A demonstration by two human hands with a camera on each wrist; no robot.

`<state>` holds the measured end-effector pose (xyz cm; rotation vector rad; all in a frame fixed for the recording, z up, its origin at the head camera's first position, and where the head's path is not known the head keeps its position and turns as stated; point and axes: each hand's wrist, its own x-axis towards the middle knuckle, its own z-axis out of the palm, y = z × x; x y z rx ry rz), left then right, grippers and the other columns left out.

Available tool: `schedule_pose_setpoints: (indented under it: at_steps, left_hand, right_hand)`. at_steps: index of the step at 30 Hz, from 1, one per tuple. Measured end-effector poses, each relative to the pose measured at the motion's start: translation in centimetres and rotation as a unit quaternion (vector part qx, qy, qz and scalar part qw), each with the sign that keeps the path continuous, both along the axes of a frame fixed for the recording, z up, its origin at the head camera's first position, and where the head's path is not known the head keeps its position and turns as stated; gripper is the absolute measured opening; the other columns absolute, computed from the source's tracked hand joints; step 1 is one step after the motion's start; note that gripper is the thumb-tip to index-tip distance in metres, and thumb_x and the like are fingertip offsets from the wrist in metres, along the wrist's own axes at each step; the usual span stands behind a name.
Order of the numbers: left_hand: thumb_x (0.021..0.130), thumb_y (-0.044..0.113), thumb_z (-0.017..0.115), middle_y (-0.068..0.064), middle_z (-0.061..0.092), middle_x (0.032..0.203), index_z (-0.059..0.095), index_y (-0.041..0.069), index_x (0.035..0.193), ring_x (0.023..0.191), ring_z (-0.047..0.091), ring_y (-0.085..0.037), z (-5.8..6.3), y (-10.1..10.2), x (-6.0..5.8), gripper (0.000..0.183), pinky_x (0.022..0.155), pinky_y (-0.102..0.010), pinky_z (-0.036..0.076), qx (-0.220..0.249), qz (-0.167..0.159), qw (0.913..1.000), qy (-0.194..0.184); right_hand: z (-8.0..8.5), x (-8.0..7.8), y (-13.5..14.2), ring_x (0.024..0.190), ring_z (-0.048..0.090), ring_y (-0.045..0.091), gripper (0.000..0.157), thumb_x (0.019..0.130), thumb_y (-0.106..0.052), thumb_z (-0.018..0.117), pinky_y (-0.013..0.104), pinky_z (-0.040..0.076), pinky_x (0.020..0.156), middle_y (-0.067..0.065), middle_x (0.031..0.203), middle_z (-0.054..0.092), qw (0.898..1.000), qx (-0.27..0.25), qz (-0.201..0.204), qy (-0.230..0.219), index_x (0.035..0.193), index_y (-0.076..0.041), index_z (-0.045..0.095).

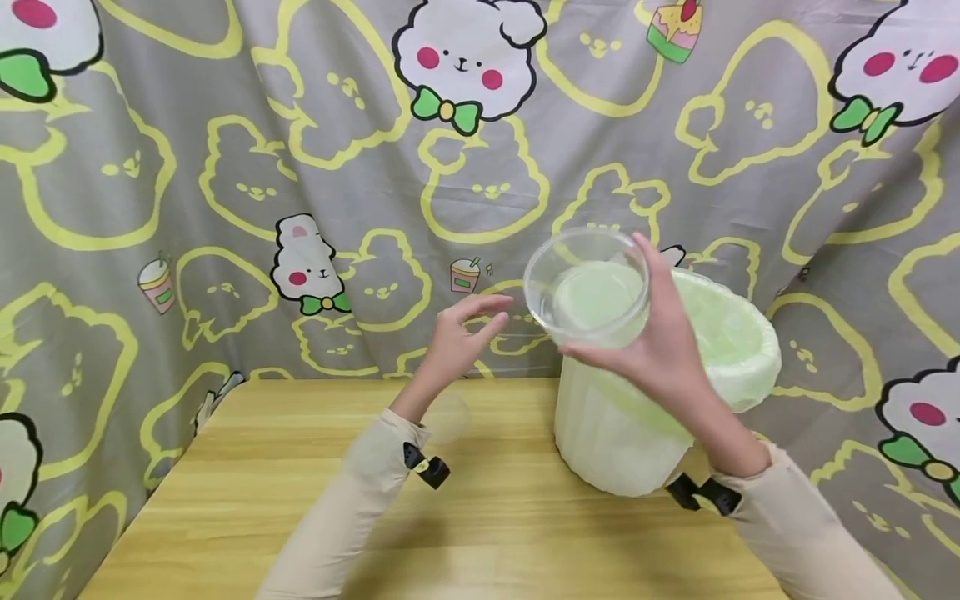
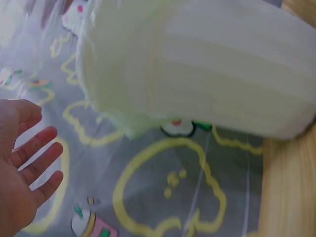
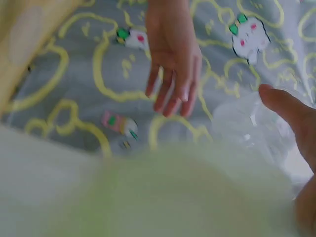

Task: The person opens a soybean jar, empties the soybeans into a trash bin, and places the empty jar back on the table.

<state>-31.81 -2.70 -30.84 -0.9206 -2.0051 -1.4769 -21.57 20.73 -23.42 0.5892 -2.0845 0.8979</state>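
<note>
My right hand [image 1: 667, 342] grips a round clear plastic bowl [image 1: 588, 296] by its side, thumb and fingers spread around the wall. The bowl is raised above the table, its mouth tilted toward the head camera, and it overlaps the left part of a white bin [image 1: 618, 433]. A pale green bag [image 1: 738, 337] lines the bin and folds over its rim. Left of the bowl my left hand [image 1: 463, 332] hovers with nothing in it, fingers loosely bent. The left wrist view shows its palm and separated fingers beside the bin.
The bin stands toward the right on a wood-grain table [image 1: 480, 517]. Behind the table hangs a grey curtain [image 1: 360, 183] with cartoon figures and yellow outlines. Each wrist carries a small black camera mount [image 1: 426, 465] over a beige sleeve [image 1: 330, 517].
</note>
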Motion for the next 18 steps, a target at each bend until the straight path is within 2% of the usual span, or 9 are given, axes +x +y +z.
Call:
schedule_pose_setpoints:
  at_steps: [4, 7, 12, 15, 18]
  left_hand:
    - [0.090, 0.025, 0.064, 0.002, 0.068, 0.109, 0.068, 0.020, 0.114, 0.103, 0.061, -0.011, -1.3, -2.2, -0.4, 0.025, 0.088, -0.030, 0.049, -0.007, 0.031, 0.9994, -0.012]
    - [0.090, 0.018, 0.064, -0.004, 0.069, 0.108, 0.068, 0.013, 0.113, 0.102, 0.062, -0.017, -2.0, -3.5, -0.1, 0.024, 0.089, -0.034, 0.050, -0.004, 0.044, 0.9989, -0.017]
    - [0.089, 0.005, 0.063, -0.015, 0.068, 0.107, 0.067, 0.001, 0.111, 0.098, 0.063, -0.026, -2.6, -5.0, 1.5, 0.023, 0.087, -0.045, 0.051, -0.003, 0.052, 0.9984, -0.022]
    - [0.089, 0.004, 0.062, -0.017, 0.068, 0.107, 0.067, 0.000, 0.111, 0.098, 0.063, -0.028, -3.1, -5.6, 2.2, 0.022, 0.089, -0.046, 0.049, -0.014, 0.060, 0.9976, -0.030]
    - [0.090, 0.007, 0.061, -0.015, 0.067, 0.106, 0.066, 0.002, 0.112, 0.098, 0.063, -0.027, -4.0, -6.0, 2.6, 0.023, 0.091, -0.045, 0.049, -0.032, 0.064, 0.9964, -0.045]
  right_hand:
    - [-3.4, -0.1, -2.1, 0.128, 0.042, 0.026, 0.133, 0.040, -0.031, 0.096, 0.051, 0.044, 0.098, 0.002, 0.147, 0.037, 0.999, 0.009, 0.035, 0.026, 0.149, -0.024, 0.021]
    - [-6.5, -0.6, -3.4, 0.127, 0.044, 0.025, 0.133, 0.041, -0.035, 0.095, 0.047, 0.044, 0.099, 0.003, 0.146, 0.037, 0.998, 0.024, 0.060, 0.009, 0.149, -0.018, 0.021]
    - [-12.0, -2.1, -5.0, 0.127, 0.043, 0.023, 0.131, 0.044, -0.042, 0.093, 0.045, 0.041, 0.102, 0.004, 0.146, 0.038, 0.994, 0.033, 0.081, -0.060, 0.150, -0.018, 0.019]
    - [-15.1, -3.2, -5.4, 0.127, 0.044, 0.027, 0.130, 0.045, -0.045, 0.092, 0.048, 0.041, 0.101, 0.008, 0.144, 0.040, 0.990, 0.022, 0.085, -0.110, 0.149, -0.019, 0.020]
    - [-17.7, -4.3, -5.4, 0.127, 0.043, 0.030, 0.128, 0.046, -0.043, 0.092, 0.051, 0.041, 0.100, 0.011, 0.143, 0.040, 0.981, -0.002, 0.083, -0.176, 0.148, -0.020, 0.020]
